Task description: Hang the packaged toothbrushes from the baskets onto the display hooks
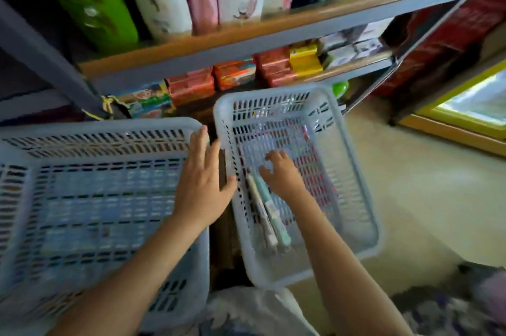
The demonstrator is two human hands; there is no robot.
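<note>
Two pale blue slotted baskets stand side by side below me. The right basket (356,171) holds a few packaged toothbrushes (269,215) lying lengthwise near its left wall. My right hand (282,174) is inside this basket, fingers curled and spread just above the packs' far ends, holding nothing. My left hand (204,179) lies flat and open between the baskets, its thumb against the right basket's left wall. The left basket (90,130) is larger; its contents are blurred. No display hooks are in view.
A grey metal shelf unit (246,43) rises behind the baskets, with tall bottles on the upper board and small red, orange and yellow boxes (304,60) below. Beige floor (424,185) lies to the right, with a yellow-framed edge at the far right.
</note>
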